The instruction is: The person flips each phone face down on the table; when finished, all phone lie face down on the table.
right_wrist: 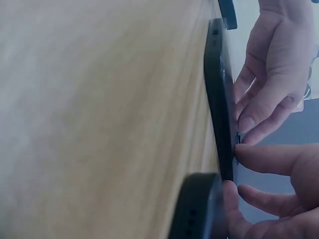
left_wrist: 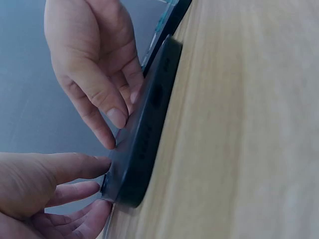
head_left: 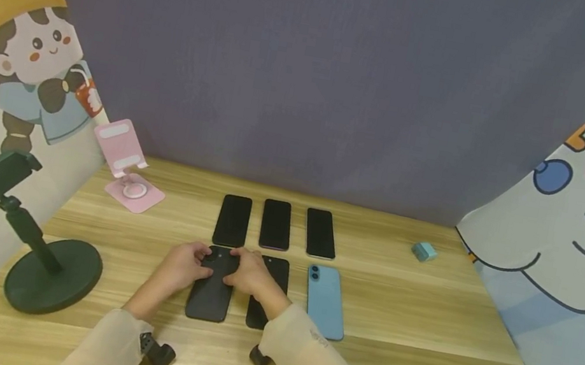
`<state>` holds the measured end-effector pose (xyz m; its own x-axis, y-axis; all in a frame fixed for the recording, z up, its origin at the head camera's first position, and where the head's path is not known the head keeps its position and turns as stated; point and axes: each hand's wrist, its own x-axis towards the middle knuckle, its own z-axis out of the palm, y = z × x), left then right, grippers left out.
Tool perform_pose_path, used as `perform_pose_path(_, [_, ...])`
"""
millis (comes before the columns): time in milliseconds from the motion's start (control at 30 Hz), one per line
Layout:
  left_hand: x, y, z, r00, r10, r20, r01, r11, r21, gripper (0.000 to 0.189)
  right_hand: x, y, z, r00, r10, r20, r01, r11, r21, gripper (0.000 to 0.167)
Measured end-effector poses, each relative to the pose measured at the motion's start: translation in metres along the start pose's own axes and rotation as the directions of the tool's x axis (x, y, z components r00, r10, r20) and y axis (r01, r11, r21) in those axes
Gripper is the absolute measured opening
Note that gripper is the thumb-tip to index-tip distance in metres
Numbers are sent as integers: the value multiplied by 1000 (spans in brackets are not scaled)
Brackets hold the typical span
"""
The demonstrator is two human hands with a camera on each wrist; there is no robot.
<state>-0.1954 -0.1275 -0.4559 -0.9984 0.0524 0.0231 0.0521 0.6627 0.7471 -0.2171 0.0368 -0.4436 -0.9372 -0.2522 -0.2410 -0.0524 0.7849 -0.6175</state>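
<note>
A black phone (head_left: 209, 301) lies back up on the wooden table, its camera end pointing away from me. My left hand (head_left: 188, 265) pinches its far left corner, thumb on the back. Opposite it, my right hand (head_left: 252, 274) pinches the far right corner, again with the thumb on the back. In the left wrist view, the phone's near edge (left_wrist: 144, 139) shows a port and small holes. Another black phone (head_left: 257, 315) lies partly hidden under my right hand and forearm. To its right is a light blue phone (head_left: 326, 304), back up.
Three dark-screened phones (head_left: 232, 221) form a row behind. A pink phone stand (head_left: 135, 193) is at the back left, and a dark green stand (head_left: 52, 278) with a round base is nearer. A small light blue block (head_left: 423, 251) lies at the back right.
</note>
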Motion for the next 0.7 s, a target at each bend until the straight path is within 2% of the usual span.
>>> perform_pose_path(200, [6,-3,-3,999,5,32,-6,1000,5,37,8,-2,-13,998,-29,54,31,999,-40,53])
perform_pose_path(300, [18,-7,-7,999,36,36,-34,998,-47,40,19,-2,-23,999,-38,19,38,999,-17,50])
perform_pose_path(433, [39,-15,-12,998,70,9,-68,992,-106,44,36,0,-27,996,-62,-60,64,997,31,50])
perform_pose_path(567, [59,-18,-15,996,74,42,-70,992,-100,48,51,2,-25,992,-71,-102,76,996,47,51])
perform_pose_path(700, [74,-17,-15,995,49,88,-39,993,-111,50,59,0,-25,992,-35,-118,44,997,69,52])
